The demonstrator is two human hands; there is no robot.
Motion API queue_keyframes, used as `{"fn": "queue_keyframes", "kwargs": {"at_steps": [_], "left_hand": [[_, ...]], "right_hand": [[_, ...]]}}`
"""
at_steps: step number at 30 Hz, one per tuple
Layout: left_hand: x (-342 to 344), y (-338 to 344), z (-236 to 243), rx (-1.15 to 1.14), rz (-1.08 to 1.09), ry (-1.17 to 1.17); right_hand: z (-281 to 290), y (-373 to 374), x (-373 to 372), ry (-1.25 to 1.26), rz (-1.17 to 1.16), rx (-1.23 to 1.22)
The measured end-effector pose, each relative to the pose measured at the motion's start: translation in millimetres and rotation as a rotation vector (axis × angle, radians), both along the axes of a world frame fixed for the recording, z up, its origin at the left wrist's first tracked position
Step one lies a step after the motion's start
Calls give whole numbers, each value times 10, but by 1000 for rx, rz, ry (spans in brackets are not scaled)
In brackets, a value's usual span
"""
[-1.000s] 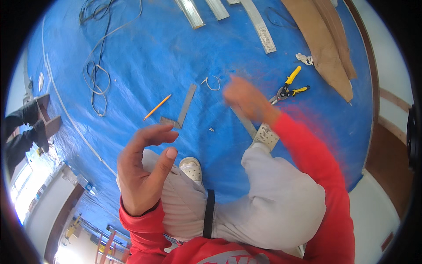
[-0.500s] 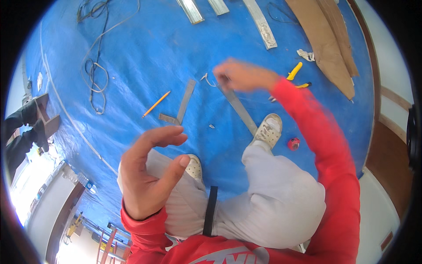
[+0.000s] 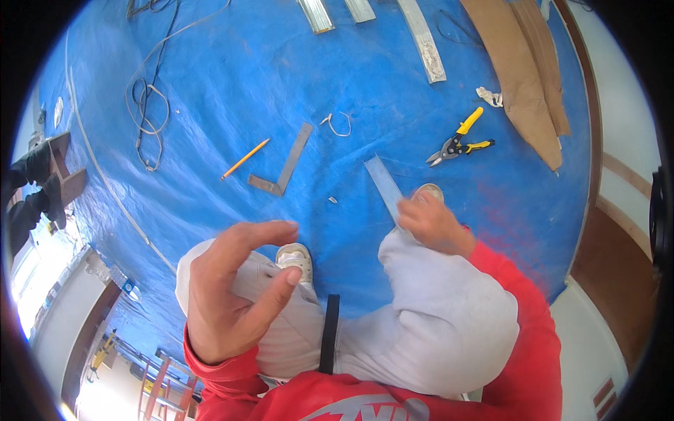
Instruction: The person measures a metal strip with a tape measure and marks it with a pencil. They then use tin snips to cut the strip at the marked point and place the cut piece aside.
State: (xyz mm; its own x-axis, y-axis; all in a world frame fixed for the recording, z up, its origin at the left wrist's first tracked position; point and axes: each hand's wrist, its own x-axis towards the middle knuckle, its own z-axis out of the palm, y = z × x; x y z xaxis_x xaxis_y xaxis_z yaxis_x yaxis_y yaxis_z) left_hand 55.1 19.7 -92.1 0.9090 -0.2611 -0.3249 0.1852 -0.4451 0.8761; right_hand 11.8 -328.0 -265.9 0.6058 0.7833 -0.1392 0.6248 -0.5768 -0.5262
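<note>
My left hand [image 3: 235, 291] hovers above my left thigh, its thumb and curved fingers apart with nothing between them. Beside my right knee, my right hand [image 3: 437, 223] is closed at the near part of a flat grey metal strip [image 3: 382, 180]. The strip slants away over the blue sheet, its near end partly hidden by my knee and fingers. Left of it lies an L-shaped metal square [image 3: 293, 160], with an orange pencil [image 3: 245, 159] farther left. Yellow-handled snips [image 3: 453, 146] rest to the right of the strip, jaws pointing toward it.
A blue sheet [image 3: 232, 84] covers the floor. Several metal channels [image 3: 421, 42] lie at the far side, near brown cardboard [image 3: 516, 77]. Tangled cords [image 3: 146, 123] are on the left. A short white cord [image 3: 340, 125] lies beyond the strip. Another person's dark-clothed legs [image 3: 31, 186] show far left.
My right hand has moved back toward me from the strip's far end, and that end now lies closer. My right arm now covers where the red object lay. The left hand keeps its pose.
</note>
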Motion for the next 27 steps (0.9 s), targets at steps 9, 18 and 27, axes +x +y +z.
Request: {"fn": "queue_keyframes", "kwargs": {"at_steps": [9,18,27], "left_hand": [[87,-122,-18,11,-49,44],[60,-161,46,219,-131,9],[-11,29,20,83,-319,-41]], "right_hand": [[-304,92,773,185,-167,177],[-1463,1151,2378,327,-228,156],[13,-55,-207,-69,-55,133]]}}
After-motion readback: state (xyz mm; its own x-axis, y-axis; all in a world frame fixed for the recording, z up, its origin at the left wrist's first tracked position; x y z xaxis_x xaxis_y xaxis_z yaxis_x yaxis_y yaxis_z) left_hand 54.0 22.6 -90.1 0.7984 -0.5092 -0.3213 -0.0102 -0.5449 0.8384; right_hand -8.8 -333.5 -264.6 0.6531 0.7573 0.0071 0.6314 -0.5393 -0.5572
